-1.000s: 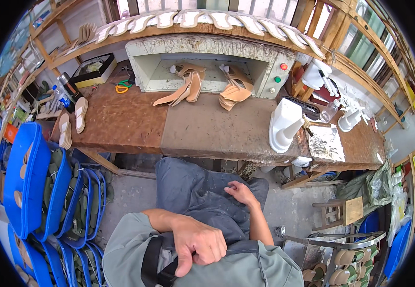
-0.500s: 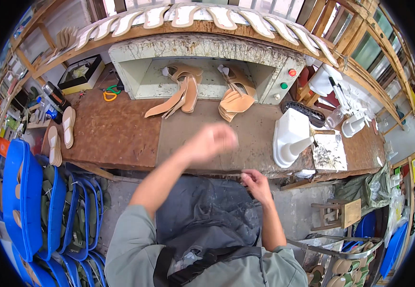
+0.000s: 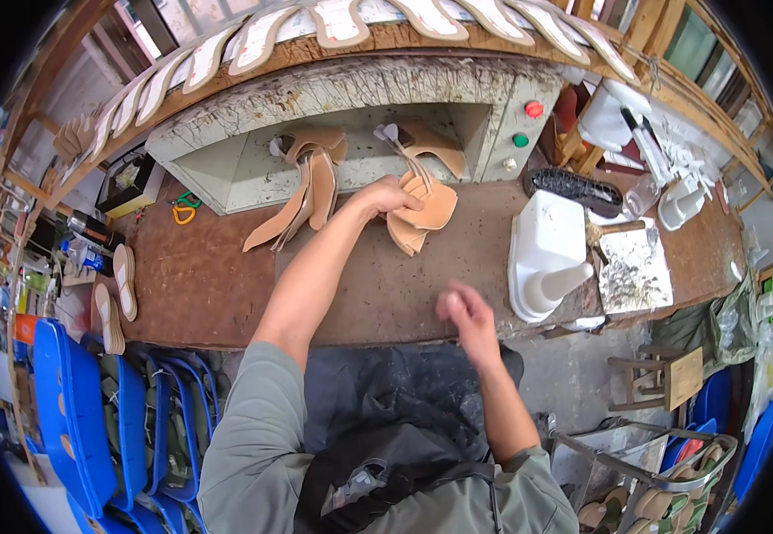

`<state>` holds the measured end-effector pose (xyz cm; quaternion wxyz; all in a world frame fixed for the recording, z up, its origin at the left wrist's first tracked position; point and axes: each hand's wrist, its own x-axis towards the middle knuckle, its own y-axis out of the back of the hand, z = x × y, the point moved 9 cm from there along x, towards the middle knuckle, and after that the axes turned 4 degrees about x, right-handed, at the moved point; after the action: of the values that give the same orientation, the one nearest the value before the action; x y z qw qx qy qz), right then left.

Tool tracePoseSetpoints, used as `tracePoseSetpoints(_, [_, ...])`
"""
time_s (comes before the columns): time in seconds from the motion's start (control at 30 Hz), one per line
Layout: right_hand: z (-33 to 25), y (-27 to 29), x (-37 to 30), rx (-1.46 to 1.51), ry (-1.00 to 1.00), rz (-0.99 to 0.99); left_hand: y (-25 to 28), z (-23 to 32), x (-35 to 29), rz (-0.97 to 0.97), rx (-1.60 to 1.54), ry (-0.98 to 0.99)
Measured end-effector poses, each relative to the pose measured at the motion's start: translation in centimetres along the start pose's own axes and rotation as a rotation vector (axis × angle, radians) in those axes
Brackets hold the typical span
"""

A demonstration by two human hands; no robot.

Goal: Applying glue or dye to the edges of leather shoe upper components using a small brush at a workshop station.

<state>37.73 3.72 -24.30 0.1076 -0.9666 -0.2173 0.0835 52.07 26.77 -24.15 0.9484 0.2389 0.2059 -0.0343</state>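
One tan insole stack [image 3: 437, 210] is in the left hand's [image 3: 384, 196] narrow grip, upper centre of frame; second stack [image 3: 322, 189] farther left lies untouched; right hand [image 3: 468, 313] blurred, grip can't tell.

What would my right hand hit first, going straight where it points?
Probably the tan pieces in your left hand, though how high your right hand sits over the bench is unclear.

Flat tan pieces [image 3: 433, 208] (loosely fanned) on workbench [image 3: 351, 276]
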Motion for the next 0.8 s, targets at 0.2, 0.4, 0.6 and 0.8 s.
tracePoseSetpoints(0.2, [0.3,-2.1,1.6,0.569,-0.348,-0.046,-7.5,-0.7,-10.7,-0.007,-0.489,-0.041])
tracePoseSetpoints(0.4, [-0.3,-1.5,-4.3,0.430,-0.375,-0.160,-11.4,-2.2,-14.8,-0.342,-1.528,-0.040])
tracePoseSetpoints(0.6, [-3.5,1.3,-10.5,-0.143,-0.285,-0.291,-9.6,-4.5,-15.8,-0.077,-1.795,-0.351])
tracePoseSetpoints(0.8, [-6.0,2.6,-10.8,-0.396,-0.226,-0.409,-6.1,-10.8,-23.4,0.145,-1.801,-0.507])
